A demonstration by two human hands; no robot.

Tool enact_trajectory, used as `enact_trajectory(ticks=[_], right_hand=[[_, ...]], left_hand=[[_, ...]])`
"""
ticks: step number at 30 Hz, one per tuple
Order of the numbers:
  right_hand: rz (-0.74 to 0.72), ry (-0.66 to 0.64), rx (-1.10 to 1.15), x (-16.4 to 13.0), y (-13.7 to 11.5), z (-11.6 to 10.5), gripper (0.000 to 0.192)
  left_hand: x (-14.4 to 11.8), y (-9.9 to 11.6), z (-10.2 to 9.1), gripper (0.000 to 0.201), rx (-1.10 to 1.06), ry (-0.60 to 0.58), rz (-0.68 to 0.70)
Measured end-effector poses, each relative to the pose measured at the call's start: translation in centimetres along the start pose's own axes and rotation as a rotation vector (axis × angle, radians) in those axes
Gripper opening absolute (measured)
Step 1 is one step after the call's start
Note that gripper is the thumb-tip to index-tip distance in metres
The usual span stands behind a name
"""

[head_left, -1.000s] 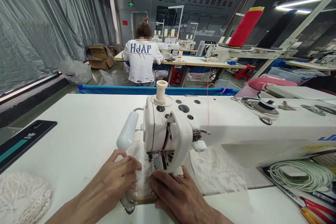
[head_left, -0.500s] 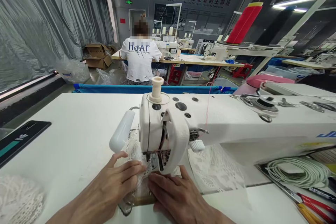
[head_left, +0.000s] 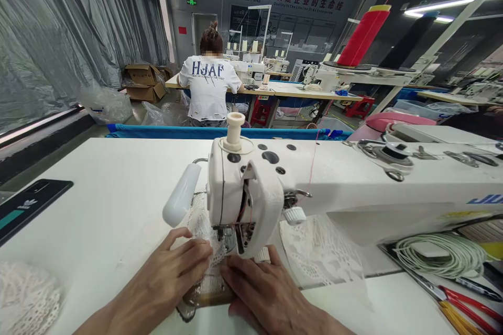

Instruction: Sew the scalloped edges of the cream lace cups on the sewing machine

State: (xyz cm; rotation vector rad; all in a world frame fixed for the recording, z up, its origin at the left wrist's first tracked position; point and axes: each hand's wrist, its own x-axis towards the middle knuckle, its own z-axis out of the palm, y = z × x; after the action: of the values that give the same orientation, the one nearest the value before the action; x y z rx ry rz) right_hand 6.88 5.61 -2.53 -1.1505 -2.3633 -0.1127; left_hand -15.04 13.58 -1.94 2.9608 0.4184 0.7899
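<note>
White lace fabric lies under the head of a white sewing machine, in front of and beside the needle area. My left hand rests on the lace left of the presser foot, fingers laid out and the little finger apart. Close to the foot on the right, my right hand has its fingers bunched together on the lace edge; its fingertips are partly hidden. More lace spreads out to the right under the machine arm. Pink thread runs down to the machine.
A lace pile sits at the lower left, a dark phone-like slab above it. To the right are coiled pale cord and red-handled scissors. A red thread cone stands behind. A person sits at another table.
The view has shifted slightly, so most things sit a little further left. Both hands stay on the lace by the presser foot, almost unmoved.
</note>
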Motion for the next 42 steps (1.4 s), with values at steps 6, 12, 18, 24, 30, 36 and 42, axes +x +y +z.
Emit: enact_trajectory(ticks=[6,12,18,24,30,36,42], right_hand=[[-0.004,0.012,0.000,0.0,0.2,0.2,0.028],[-0.043,0.064,-0.062,-0.1,0.3,0.7,0.029],[-0.051,0.043,-0.101,-0.4,0.4,0.7,0.027],[-0.021,0.088,-0.067,-0.1,0.4,0.3,0.032],[0.008,0.051,-0.033,0.3,0.7,0.1,0.033],[0.024,0.029,0.002,0.2,0.7,0.3,0.027],[0.027,0.036,0.003,0.0,0.7,0.4,0.032]], left_hand=[[-0.4,-0.2,0.6,0.026,-0.015,0.002,0.011],[-0.1,-0.2,0.9,0.024,0.011,0.073,0.030],[0.1,0.1,0.2,0.028,0.039,-0.089,0.049],[0.1,0.3,0.4,0.037,0.036,-0.068,0.009],[-0.1,0.5,0.8,0.024,-0.006,-0.054,-0.024],[-0.4,0.7,1.7,0.022,-0.039,0.052,-0.068],[0.2,0.8,0.7,0.030,0.018,-0.062,-0.042]])
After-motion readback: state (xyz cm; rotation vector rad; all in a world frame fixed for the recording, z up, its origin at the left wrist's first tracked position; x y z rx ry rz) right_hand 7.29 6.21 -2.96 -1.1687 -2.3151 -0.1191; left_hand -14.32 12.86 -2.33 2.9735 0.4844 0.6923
